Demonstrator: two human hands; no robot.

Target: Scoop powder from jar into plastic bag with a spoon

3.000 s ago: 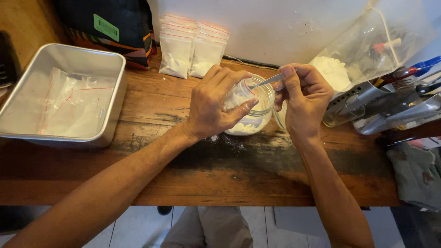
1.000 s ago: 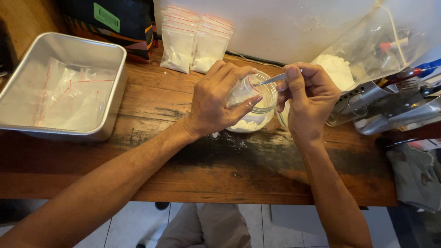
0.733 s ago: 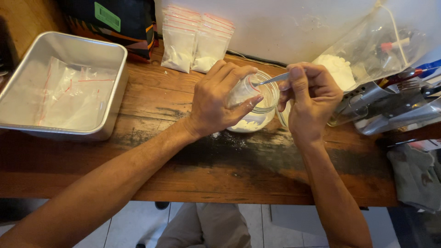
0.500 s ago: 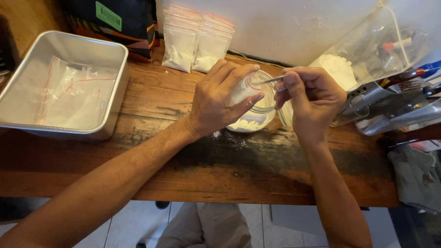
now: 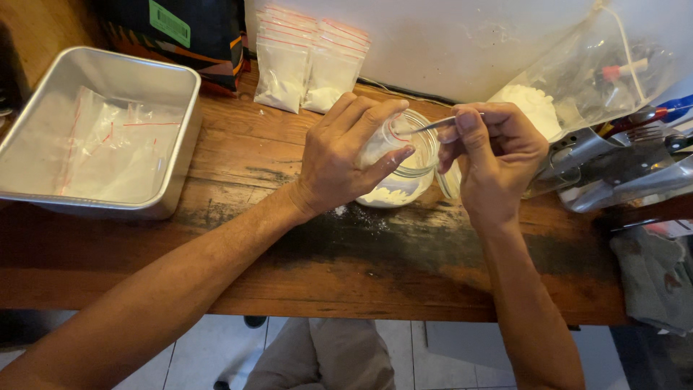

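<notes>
Left hand (image 5: 345, 162) pinches small bag (image 5: 380, 144) over glass jar (image 5: 404, 177). Right hand (image 5: 494, 155), just beside, pinches metal spoon (image 5: 437, 125), tip at bag mouth.

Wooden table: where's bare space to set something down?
Free: the front strip of the wooden table below both hands, and the gap between the metal tray and the left hand. Crowded: back edge with powder bags, glass jar, right-side tools.
</notes>
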